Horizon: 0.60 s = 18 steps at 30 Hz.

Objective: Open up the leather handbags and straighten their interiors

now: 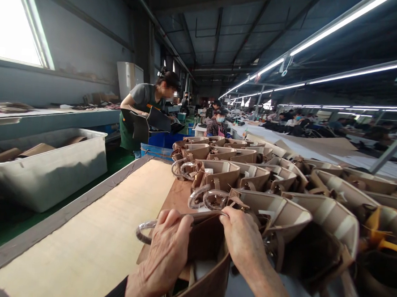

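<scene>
A brown handbag point(207, 274) stands open at the top in front of me, its inside facing up. My left hand point(169, 238) is closed over the left part of its far rim, fingers curled. A plastic-wrapped handle point(143, 232) sticks out to the left of that hand. My right hand point(242, 236) pinches the right end of the same rim between thumb and fingers. The near part of the bag is cut off by the bottom of the view. Just beyond my hands, another bag's wrapped handles point(212, 198) lean over the table.
Rows of similar open handbags point(275, 207) crowd the table ahead and right. A pale sheet point(78, 239) covers its left side. Further left stands a white bin point(56, 171) with brown pieces. A co-worker point(150, 105) bends over a blue container point(156, 145), holding dark panels.
</scene>
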### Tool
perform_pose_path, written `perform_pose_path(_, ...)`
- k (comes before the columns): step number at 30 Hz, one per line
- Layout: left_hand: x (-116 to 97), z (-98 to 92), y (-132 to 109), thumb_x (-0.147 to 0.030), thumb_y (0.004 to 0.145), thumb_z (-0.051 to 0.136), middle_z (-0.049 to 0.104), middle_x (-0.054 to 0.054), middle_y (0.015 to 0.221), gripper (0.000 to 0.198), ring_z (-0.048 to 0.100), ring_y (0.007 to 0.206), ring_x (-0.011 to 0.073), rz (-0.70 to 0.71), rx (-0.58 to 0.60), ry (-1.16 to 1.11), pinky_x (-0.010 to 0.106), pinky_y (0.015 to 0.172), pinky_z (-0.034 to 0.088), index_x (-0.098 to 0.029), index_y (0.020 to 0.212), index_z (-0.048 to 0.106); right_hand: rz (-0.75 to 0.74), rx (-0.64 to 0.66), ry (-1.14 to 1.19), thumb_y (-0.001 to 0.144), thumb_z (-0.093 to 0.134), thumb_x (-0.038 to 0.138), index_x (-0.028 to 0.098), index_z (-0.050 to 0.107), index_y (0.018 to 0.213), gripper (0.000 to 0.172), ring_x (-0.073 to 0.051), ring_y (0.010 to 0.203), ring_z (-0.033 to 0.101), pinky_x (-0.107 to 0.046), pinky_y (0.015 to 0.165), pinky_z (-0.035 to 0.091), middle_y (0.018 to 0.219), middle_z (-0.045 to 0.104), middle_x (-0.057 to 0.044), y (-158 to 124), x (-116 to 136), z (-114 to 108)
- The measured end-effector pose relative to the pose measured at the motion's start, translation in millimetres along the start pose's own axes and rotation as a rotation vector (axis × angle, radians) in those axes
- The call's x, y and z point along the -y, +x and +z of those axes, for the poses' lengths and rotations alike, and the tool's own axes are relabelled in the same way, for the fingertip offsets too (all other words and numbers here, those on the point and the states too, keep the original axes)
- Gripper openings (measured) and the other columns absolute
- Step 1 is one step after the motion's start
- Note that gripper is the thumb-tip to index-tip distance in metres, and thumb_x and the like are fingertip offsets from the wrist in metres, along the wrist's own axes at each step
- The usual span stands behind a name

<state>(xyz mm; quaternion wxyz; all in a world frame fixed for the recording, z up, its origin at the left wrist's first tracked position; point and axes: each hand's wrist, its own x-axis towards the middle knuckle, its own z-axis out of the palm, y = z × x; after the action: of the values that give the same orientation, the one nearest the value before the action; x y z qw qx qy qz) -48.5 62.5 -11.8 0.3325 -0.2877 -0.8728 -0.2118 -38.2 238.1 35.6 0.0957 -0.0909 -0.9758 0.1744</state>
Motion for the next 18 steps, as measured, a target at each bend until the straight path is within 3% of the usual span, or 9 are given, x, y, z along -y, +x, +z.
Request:
perform_pose_path(4, 0.0, 0.1, 11.2, -0.009, 0.083, 0.048, 0.053, 0.003, 0.076, 0.012, 0.047, 0.075, 0.0191, -0.174, 0.091, -0.027, 0.031, 0.065, 0.039, -0.019, 0.085, 0.053, 0.007, 0.005, -0.006, 0.087, 0.042, 0.021, 0.022, 0.061, 0.081, 0.02, -0.028, 0.09, 0.06, -0.034, 0.071, 0.037, 0.087, 0.067, -0.007, -2.0, -0.1, -2.2)
perform_pose_path(12, 19.6, 10.9, 17.5, -0.011, 0.09, 0.042, 0.055, 0.001, 0.076, 0.014, 0.048, 0.072, 0.0165, 0.025, -0.032, -0.09, 0.03, 0.067, 0.041, -0.019, 0.086, 0.053, -0.012, 0.018, -0.002, 0.088, 0.044, 0.023, 0.024, 0.059, 0.076, 0.019, -0.027, 0.085, 0.062, -0.033, 0.067, 0.036, 0.079, 0.067, -0.004, -4.4, -2.8, -6.4)
perform_pose_path(18, 16.3, 1.3, 27.9, -0.008, 0.084, 0.047, 0.058, 0.004, 0.092, 0.016, 0.054, 0.086, 0.0171, -0.061, -0.033, -0.183, 0.028, 0.072, 0.048, -0.02, 0.088, 0.057, -0.044, 0.023, 0.014, 0.083, 0.054, 0.022, 0.024, 0.063, 0.071, 0.015, -0.023, 0.08, 0.062, -0.029, 0.064, 0.034, 0.073, 0.067, -0.001, -0.7, -3.0, -17.2)
